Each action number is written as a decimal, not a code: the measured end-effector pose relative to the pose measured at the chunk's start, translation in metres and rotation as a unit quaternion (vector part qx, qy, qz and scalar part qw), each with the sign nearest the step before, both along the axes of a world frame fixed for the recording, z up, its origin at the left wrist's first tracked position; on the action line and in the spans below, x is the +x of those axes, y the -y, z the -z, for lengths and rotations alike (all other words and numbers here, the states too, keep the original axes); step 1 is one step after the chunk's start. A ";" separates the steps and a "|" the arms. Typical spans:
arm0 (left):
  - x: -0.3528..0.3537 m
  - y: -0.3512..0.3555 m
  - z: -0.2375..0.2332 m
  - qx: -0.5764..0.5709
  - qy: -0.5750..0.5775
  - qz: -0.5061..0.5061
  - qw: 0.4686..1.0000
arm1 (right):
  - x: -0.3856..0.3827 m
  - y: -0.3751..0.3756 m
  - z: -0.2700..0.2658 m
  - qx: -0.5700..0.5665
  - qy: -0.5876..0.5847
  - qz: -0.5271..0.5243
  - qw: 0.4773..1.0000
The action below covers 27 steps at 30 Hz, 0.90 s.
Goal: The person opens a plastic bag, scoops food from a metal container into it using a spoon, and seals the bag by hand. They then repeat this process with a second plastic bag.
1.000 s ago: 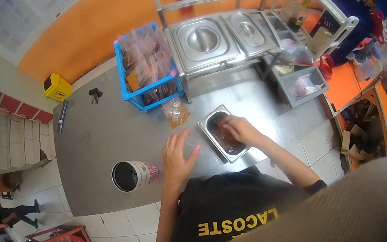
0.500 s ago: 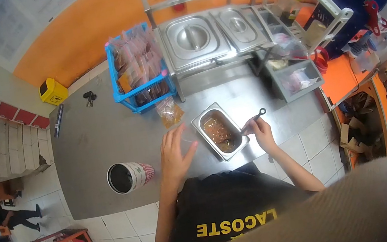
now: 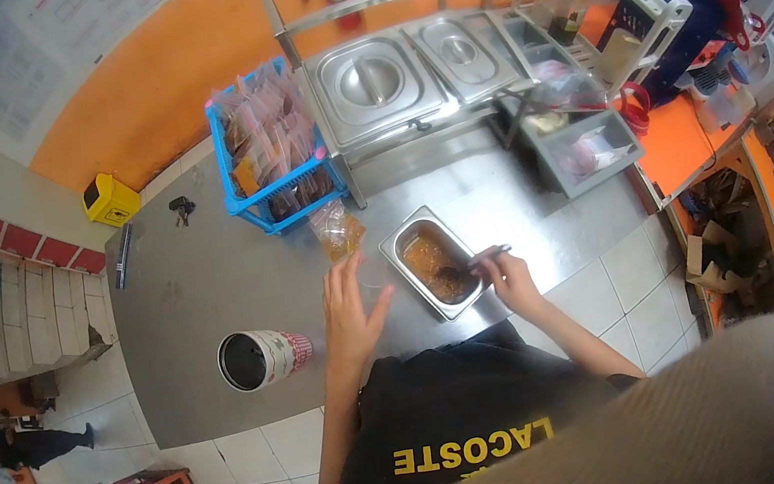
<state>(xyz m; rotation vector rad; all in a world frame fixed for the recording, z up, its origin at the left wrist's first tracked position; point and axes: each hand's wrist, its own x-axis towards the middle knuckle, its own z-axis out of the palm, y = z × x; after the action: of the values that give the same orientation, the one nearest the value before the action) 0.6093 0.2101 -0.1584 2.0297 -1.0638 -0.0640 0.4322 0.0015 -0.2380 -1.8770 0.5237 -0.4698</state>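
A small steel container point(image 3: 428, 258) of brownish sauce stands on the metal table near its front edge. My right hand point(image 3: 508, 279) grips the dark handle of a spoon point(image 3: 473, 262), whose lower end dips into the sauce. To the left of the container, my left hand point(image 3: 349, 311) rests near the table with its fingers spread. Something thin and clear, perhaps an empty bag, lies beside that thumb; it is hard to make out. Just beyond the fingertips is a filled plastic bag point(image 3: 337, 231), next to a blue basket point(image 3: 245, 205) packed with similar bags.
A patterned cup point(image 3: 280, 354) stands at the left front of the metal table point(image 3: 187, 319). Keys point(image 3: 182, 209) lie farther back. Lidded steel pans point(image 3: 374, 82) and a grey bin point(image 3: 593, 155) stand behind. A person point(image 3: 40, 445) is at the far left.
The spoon handle has swung lower and more level as my right hand moved slightly left. My left hand keeps nearly the same pose. The camera view has shifted a little.
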 end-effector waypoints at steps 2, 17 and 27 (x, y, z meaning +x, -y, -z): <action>-0.001 -0.001 0.001 0.003 -0.010 -0.003 1.000 | -0.001 -0.009 0.004 -0.078 -0.007 -0.045 0.996; 0.001 -0.003 0.006 0.004 -0.010 -0.007 1.000 | -0.010 0.022 0.034 0.355 0.047 0.203 0.911; 0.001 -0.004 0.010 0.014 -0.011 0.004 1.000 | -0.016 0.027 0.052 0.395 0.060 0.229 0.888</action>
<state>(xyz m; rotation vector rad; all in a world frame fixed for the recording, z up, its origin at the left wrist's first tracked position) 0.6105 0.2145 -0.1685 2.0459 -1.0627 -0.1051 0.4162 -0.0255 -0.2903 -0.9266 0.9189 -0.5635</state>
